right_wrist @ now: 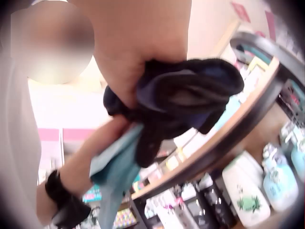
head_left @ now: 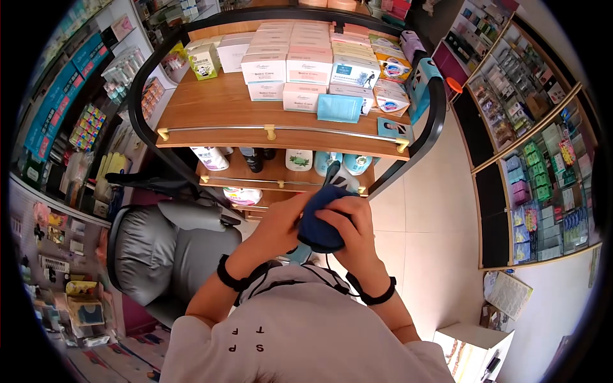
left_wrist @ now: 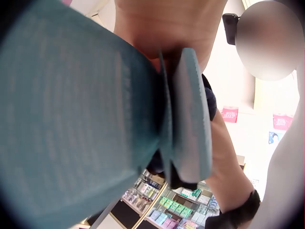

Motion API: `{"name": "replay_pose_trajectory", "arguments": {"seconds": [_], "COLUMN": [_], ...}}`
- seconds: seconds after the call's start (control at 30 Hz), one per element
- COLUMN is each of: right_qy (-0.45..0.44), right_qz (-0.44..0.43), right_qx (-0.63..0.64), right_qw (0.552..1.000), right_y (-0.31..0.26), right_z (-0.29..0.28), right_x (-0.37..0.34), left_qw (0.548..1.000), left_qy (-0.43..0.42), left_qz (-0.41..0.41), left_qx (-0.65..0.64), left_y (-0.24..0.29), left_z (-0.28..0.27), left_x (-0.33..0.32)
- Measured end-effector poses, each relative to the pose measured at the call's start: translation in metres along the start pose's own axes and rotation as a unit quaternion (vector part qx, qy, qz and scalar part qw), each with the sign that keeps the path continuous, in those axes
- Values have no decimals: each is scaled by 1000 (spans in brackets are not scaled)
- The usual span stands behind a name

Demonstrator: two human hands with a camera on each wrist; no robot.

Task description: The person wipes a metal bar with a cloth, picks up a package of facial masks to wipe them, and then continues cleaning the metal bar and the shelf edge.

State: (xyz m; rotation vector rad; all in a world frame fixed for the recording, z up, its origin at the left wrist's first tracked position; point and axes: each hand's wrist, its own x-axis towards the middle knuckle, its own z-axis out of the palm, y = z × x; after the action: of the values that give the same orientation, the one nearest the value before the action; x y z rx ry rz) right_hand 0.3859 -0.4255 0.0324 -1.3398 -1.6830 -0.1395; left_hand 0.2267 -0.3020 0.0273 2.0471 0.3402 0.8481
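In the head view both hands meet in front of the chest at a dark navy cloth bundle (head_left: 321, 220). My right hand (head_left: 357, 223) curls its fingers over the bundle's top and side. In the right wrist view the bundle (right_wrist: 190, 95) shows thick folded layers with an opening at its end. My left hand (head_left: 278, 223) is at the bundle's other side, its fingertips partly hidden. From that hand a flat teal packet (left_wrist: 81, 114) hangs down, its layers parted in the left wrist view; the right wrist view shows it beneath the bundle.
Ahead stands a wooden shelf cart (head_left: 211, 108) with a black rail, bearing stacked boxes (head_left: 310, 67) and a light blue packet (head_left: 338, 108). Bottles (head_left: 299, 159) stand on its lower shelf. A grey chair (head_left: 147, 252) is at left; glass display cases (head_left: 543, 185) line the right.
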Motion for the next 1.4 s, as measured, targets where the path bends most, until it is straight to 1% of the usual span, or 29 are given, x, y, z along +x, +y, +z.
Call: {"name": "replay_pose_trajectory", "arguments": {"seconds": [0.03, 0.07, 0.13, 0.17, 0.2, 0.27, 0.3, 0.37, 0.4, 0.47, 0.53, 0.6, 0.67, 0.7, 0.77, 0.8, 0.87, 0.9, 0.93, 0.97, 1.0, 1.07, 1.1, 1.13, 1.2, 1.23, 1.27, 1.33, 1.4], "right_qy": [29, 27, 56, 80, 83, 75, 53, 13, 27, 27, 70, 122, 110, 109, 167, 162, 154, 117, 62, 57, 51, -18, -28, -27, -24, -2, 34, 65, 87], "right_qz": [-9, -12, 6, 36, 56, 24, -6, -46, -28, -18, 14, 79, 131, 129, 115, 112, 42, 22, 5, 15, 24, 20, 21, 24, 37, 36, 39, 52, 65], "right_qx": [15, 18, -7, 1, 14, -3, 2, 22, 25, 27, -14, 7, 30, 30, -11, -9, -20, -2, -3, 1, 5, 45, 65, 65, 47, 27, 18, 9, -11], "right_qw": [999, 999, 998, 996, 995, 997, 999, 999, 999, 999, 997, 989, 985, 985, 979, 980, 987, 993, 998, 998, 998, 999, 997, 997, 998, 999, 998, 996, 994], "right_y": [5, 9, 16, 27, 33, 33, 28, 13, 7, 13, 21, 40, 67, 66, 57, 47, 20, 10, 15, 13, 9, 8, 3, 3, 7, 9, 12, 13, 16], "right_z": [8, 9, 5, 8, 8, 13, 15, 21, 26, 25, 25, 23, 14, 9, 0, -2, 4, 11, 20, 30, 36, 36, 39, 39, 38, 37, 37, 36, 36], "right_x": [0, 4, 14, 18, 25, 28, 29, 22, 19, 15, 17, 28, 28, 28, 28, 29, 32, 34, 28, 23, 19, 13, 13, 12, 12, 15, 18, 27, 32], "left_qw": [1000, 1000, 994, 989, 989, 986, 986, 994, 994, 998, 996, 995, 995, 995, 992, 991, 985, 984, 982, 979, 979, 970, 965, 965, 972, 972, 972, 973, 989], "left_qy": [-16, -12, -84, -102, -100, -85, -81, 11, 11, -11, -30, -49, -35, -34, 55, 61, 61, 61, 83, 104, 104, 120, 136, 133, 91, 89, 86, 83, 67], "left_qz": [-6, -8, -58, -103, -105, -144, -144, -109, -110, -67, -74, -78, -77, -77, -101, -102, -153, -154, -145, -135, -136, -154, -158, -160, -177, -178, -164, -151, -99], "left_qx": [0, 2, 39, 21, 18, -23, -22, -12, -13, -15, -26, -36, -49, -49, -59, -60, -60, -63, -89, -114, -114, -145, -161, -161, -127, -129, -141, -153, -89], "left_y": [5, 6, 6, 12, 12, 9, 6, -2, -2, -4, -7, -7, -5, -5, -5, -6, -10, -11, -12, -14, -24, -49, -46, -41, -27, -19, -11, -9, -12], "left_z": [-7, -15, -27, -31, -31, -31, -31, -26, -27, -31, -36, -37, -33, -31, -26, -28, -31, -28, -24, -23, -23, -25, -26, -27, -29, -29, -31, -33, -36], "left_x": [0, -1, -7, -6, -7, -8, -8, -12, -12, -13, -17, -20, -24, -25, -25, -26, -24, -23, -21, -21, -24, -32, -31, -29, -24, -21, -17, -16, -17]}}
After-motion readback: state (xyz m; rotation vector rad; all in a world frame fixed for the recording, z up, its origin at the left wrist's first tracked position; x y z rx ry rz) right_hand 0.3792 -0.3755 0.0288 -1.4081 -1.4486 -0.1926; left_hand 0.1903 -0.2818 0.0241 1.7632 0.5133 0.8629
